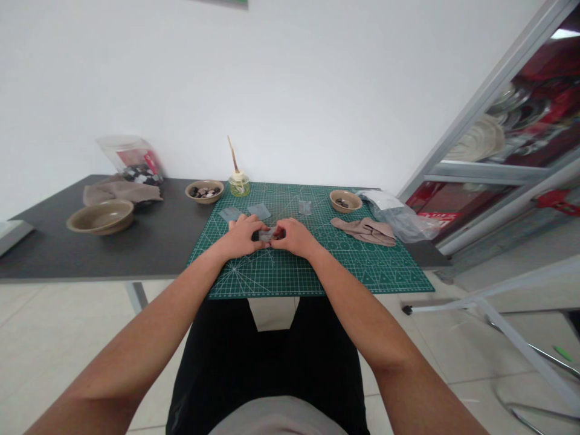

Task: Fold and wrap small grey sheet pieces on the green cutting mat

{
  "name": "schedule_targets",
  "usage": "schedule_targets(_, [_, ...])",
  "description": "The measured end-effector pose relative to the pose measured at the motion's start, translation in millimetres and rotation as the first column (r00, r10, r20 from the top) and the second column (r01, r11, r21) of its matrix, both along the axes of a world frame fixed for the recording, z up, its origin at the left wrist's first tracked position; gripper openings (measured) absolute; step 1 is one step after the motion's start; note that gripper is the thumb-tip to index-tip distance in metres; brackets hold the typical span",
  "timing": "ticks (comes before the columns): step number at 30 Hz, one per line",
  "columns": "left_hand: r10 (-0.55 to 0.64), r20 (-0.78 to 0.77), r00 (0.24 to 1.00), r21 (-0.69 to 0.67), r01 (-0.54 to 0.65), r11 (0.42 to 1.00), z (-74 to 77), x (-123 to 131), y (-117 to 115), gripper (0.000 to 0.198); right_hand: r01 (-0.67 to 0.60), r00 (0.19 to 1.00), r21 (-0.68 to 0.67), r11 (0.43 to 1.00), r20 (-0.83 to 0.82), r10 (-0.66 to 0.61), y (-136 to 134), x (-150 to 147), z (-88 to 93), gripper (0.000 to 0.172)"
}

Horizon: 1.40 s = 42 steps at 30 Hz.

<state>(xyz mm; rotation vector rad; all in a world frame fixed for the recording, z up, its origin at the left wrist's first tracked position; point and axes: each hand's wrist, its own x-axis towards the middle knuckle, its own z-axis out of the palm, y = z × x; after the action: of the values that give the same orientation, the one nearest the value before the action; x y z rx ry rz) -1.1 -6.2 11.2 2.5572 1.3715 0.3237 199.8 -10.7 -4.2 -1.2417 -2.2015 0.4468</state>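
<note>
Over the green cutting mat [312, 272], my left hand [244, 235] and my right hand [292, 237] meet, fingers closed on a small clear plastic bag [266, 235]. Something dark shows at my right fingertips, too small to make out. Two similar flat clear bags, a left one [230, 214] and one beside it [259, 211], lie just beyond my left hand. Another clear plastic piece [305, 208] rests on the mat beyond my right hand.
Bowls of dark and pale stones stand at left [205, 192] and right [345, 201]. A jar with a brush [239, 184], brown cloth [367, 231], clear bag [403, 217], larger bowl [100, 217], second cloth [118, 191] and plastic container [131, 158] surround the mat.
</note>
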Motion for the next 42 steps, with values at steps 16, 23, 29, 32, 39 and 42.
schedule_targets(16, [0.000,0.007,1.000,-0.011,0.000,1.000,0.1,-0.1,-0.1,0.045,-0.077,0.997,0.023,0.997,-0.007,0.078,0.4,0.3,-0.6,0.019])
schedule_targets(23, [0.010,0.008,1.000,-0.011,-0.010,1.000,1.3,1.2,-1.5,0.046,0.091,0.995,0.055,0.994,0.040,-0.093,0.9,0.8,-4.2,0.014])
schedule_targets(29, [0.016,0.017,1.000,-0.008,-0.016,1.000,0.9,1.9,-1.2,0.045,0.028,0.999,0.043,0.999,0.038,-0.029,1.9,0.0,-3.4,0.013])
schedule_targets(32, [0.021,0.011,1.000,-0.006,-0.021,1.000,0.4,1.5,-1.0,0.047,-0.027,1.000,0.002,1.000,-0.002,0.027,0.5,0.4,-0.5,0.013])
schedule_targets(39, [0.007,0.011,1.000,-0.007,-0.007,1.000,0.0,-0.7,-0.2,0.048,-0.001,0.999,-0.024,1.000,-0.050,0.000,-1.8,1.2,2.4,0.015])
schedule_targets(42, [0.008,0.006,1.000,-0.001,-0.008,1.000,0.3,-0.7,-0.3,0.048,0.004,0.999,-0.033,0.999,-0.045,-0.006,-2.0,1.6,3.0,0.014])
